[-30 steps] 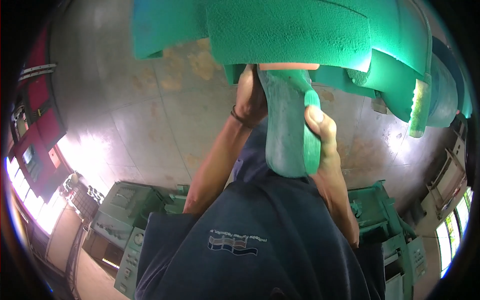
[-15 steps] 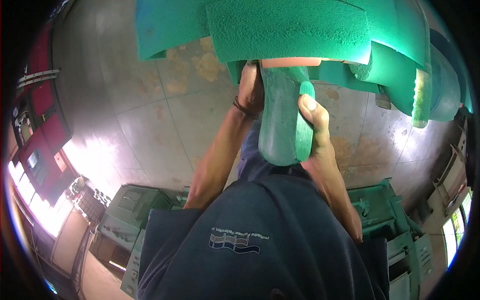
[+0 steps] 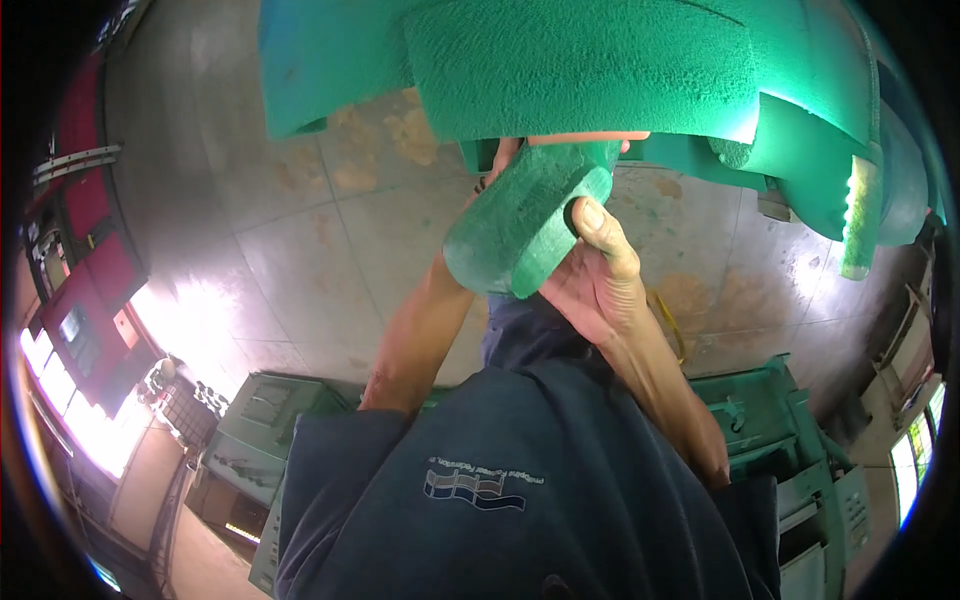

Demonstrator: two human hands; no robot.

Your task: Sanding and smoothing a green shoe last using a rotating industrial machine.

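Observation:
A green shoe-sole-shaped block (image 3: 510,225), thick and rounded at its near end, slants between my hands, its far end under the front edge of a green machine hood (image 3: 590,75). My right hand (image 3: 600,270) grips its right side, the thumb pressed on the paler thick edge and the palm below. Wrapped around the far end is my left hand (image 3: 505,158), mostly hidden behind the block and the hood. Just above the block, an orange-pink strip (image 3: 588,137) shows along the hood's lower edge. Whether the block touches the strip is unclear.
Powdery green texture coats the hood. At the right hangs a green flap (image 3: 858,225) beside a rounded bluish drum (image 3: 900,185). Green machines (image 3: 790,440) stand behind me on both sides. A dark red machine (image 3: 95,270) is at the far left. The floor (image 3: 290,230) is stained tile.
The block has turned, its near end swinging left and lifting away from my body. My right hand has followed to the left, and my left hand has slid farther behind the block.

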